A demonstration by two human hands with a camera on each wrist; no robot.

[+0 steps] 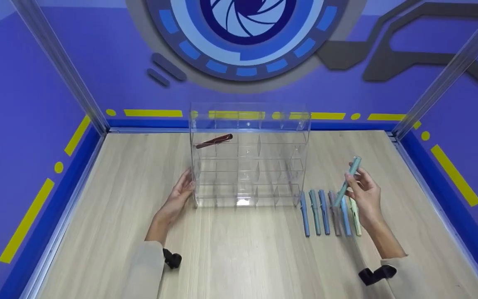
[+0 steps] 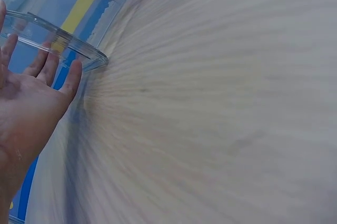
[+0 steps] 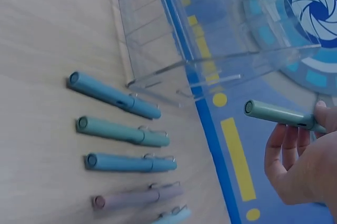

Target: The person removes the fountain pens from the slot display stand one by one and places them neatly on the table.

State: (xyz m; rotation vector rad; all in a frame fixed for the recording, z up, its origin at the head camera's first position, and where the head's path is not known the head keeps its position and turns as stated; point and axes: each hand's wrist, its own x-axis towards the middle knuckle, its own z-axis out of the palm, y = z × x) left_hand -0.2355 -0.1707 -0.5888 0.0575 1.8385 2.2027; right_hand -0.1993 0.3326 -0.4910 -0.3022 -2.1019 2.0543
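A clear acrylic compartment rack [image 1: 247, 178] stands upright on the table, with a dark red pen [image 1: 215, 141] lying slanted in an upper left compartment. Against the rack's left side rests my left hand [image 1: 176, 199], its fingers extended; the left wrist view shows the fingers [image 2: 72, 81] along the clear edge. My right hand [image 1: 365, 195] pinches a teal-green pen [image 1: 353, 168] between thumb and fingers, raised and tilted above the row of pens. In the right wrist view that pen [image 3: 279, 113] points its near end toward the rack.
Right of the rack lies a row of pens: a blue pen [image 1: 305, 216], a green pen [image 1: 315, 214], another blue pen [image 1: 325, 214], a greyish-purple pen [image 1: 334, 220], a light blue pen [image 1: 346, 220] and a pale green pen [image 1: 355, 218]. Blue-purple printed walls [image 1: 77, 58] enclose the table.
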